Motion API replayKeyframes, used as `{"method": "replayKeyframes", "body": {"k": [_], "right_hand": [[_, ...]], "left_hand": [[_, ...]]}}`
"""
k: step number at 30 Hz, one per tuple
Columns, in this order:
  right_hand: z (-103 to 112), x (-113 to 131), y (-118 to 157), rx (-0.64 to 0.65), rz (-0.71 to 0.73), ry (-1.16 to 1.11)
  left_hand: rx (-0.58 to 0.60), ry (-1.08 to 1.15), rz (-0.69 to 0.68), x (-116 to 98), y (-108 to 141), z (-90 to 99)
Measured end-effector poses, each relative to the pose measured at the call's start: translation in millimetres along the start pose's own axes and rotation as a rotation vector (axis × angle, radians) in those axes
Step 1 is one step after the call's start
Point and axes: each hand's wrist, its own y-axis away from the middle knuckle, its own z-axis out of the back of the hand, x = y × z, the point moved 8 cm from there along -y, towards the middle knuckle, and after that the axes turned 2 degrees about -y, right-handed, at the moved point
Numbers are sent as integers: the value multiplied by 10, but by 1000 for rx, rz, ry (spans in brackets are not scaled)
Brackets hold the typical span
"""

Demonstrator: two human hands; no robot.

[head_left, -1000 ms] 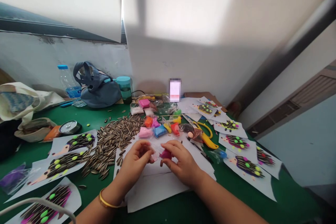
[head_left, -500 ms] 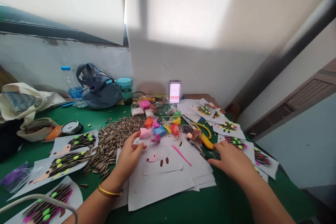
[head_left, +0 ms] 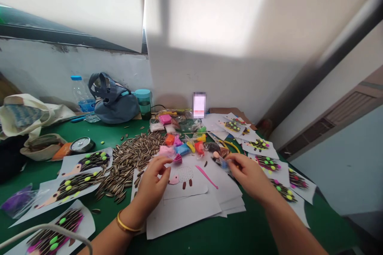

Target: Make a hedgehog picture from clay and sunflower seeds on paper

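Note:
My left hand [head_left: 155,177] hovers over the left part of a paper with a hedgehog drawing [head_left: 184,174], fingers apart and holding nothing. The drawing has a pink face and brown feet. A pink plastic tool [head_left: 206,176] lies on the paper's right side. My right hand [head_left: 247,173] pinches a small clear packet with something blue [head_left: 223,163], right of the paper stack. Bags of coloured clay [head_left: 182,149] lie just beyond the drawing. Left of them spreads a heap of striped sunflower seeds [head_left: 131,159].
Finished hedgehog pictures lie at left [head_left: 76,185] and right [head_left: 269,162]. Yellow scissors [head_left: 233,146] are partly behind my right hand. A blue bag [head_left: 116,105], a teal-lidded cup [head_left: 144,103], a bottle [head_left: 82,97] and a phone [head_left: 199,104] stand at the back. A white cable crosses the lower left.
My right hand has moved left and inward, and a small packet with blue now shows at its fingertips. My left hand has shifted slightly right and down, over the drawing's edge.

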Motion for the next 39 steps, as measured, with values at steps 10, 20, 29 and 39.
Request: {"method": "replayKeyframes", "body": {"k": [10,20,29,39], "right_hand": [[-420,101,-566,-43,112,304],[-464,-77,-562,-72,44,619],[-244,-36,-472,-271,102,84],[-430,98,-415,-155,117,-258]], "left_hand": [[81,-10,-72,-65,18,-72],[31,-36,5,88,-30,-11],[-55,38,146,362,-64,60],[-56,54,143,339,-44,59]]}}
